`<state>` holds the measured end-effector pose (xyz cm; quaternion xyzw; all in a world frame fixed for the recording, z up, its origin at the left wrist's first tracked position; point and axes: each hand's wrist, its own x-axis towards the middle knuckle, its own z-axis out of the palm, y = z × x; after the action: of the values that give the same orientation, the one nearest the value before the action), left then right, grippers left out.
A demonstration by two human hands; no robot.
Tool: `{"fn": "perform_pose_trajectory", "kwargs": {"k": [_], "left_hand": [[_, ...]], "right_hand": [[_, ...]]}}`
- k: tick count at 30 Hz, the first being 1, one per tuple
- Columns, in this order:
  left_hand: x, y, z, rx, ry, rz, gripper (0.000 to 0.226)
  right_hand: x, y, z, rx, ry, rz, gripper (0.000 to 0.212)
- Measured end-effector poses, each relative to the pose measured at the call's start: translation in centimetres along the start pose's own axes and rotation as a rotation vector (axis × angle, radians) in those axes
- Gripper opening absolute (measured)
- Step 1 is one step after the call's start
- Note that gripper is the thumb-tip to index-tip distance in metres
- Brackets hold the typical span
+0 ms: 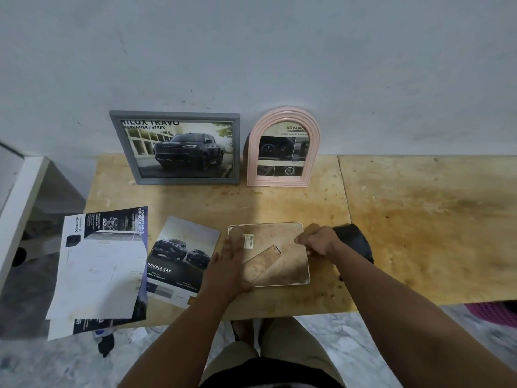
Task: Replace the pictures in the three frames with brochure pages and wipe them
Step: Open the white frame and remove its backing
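Third frame, face down on the plywood table; left hand flat, fingers spread, on its backing; right hand pinching its right edge. Beyond it, grey frame and pink arched frame; left, brochure page.

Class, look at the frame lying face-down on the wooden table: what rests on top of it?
On the face-down frame's brown backing board lie a fold-out stand flap, a white barcode sticker and both hands: left hand flat, right hand at its edge. Whatever picture is underneath is hidden.

Grey wall, plywood table, marble floor
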<state>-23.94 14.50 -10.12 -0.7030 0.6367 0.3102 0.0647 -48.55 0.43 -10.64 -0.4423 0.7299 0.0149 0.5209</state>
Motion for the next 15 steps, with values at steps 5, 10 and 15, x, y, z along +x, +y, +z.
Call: {"fn": "perform_pose_trajectory", "kwargs": {"k": [5, 10, 15], "left_hand": [[-0.1, 0.2, -0.2, 0.006, -0.011, -0.001, 0.13], [0.0, 0.2, -0.2, 0.007, -0.028, -0.006, 0.129], [0.1, 0.0, -0.1, 0.009, -0.026, 0.001, 0.128]], "right_hand": [[0.4, -0.6, 0.4, -0.308, 0.033, -0.047, 0.023], [-0.7, 0.8, 0.4, -0.214, 0.074, -0.07, 0.047], [-2.0, 2.0, 0.3, 0.027, 0.025, -0.093, 0.04]]}}
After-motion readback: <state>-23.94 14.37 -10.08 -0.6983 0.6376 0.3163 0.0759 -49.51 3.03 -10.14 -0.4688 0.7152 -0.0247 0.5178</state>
